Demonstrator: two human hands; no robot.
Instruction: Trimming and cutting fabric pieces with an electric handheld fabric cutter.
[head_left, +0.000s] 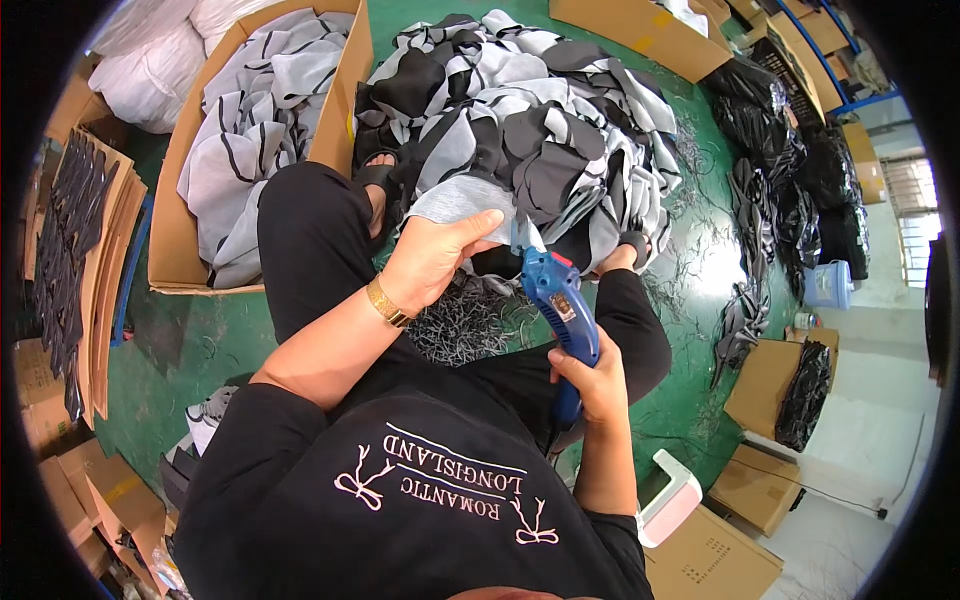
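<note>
My right hand [592, 375] is wrapped round the handle of blue electric scissors [558, 300], whose metal blades point away from me. Between thumb and fingers, my left hand [437, 252] pinches a piece of light grey fabric [463, 200]. The blade tips are at the right edge of that piece, close to my left thumb; whether they touch the cloth is hard to tell. Just beyond both hands lies a large heap of grey and black fabric pieces [560, 150] on the floor. A gold-coloured band circles my left wrist.
On the left stands an open cardboard box [170, 225] full of grey fabric with black edging. Thin dark trimmings [460, 322] lie between my legs on the green floor [165, 370]. Black plastic bags [775, 130] line the right side, near a pale blue bucket [828, 285].
</note>
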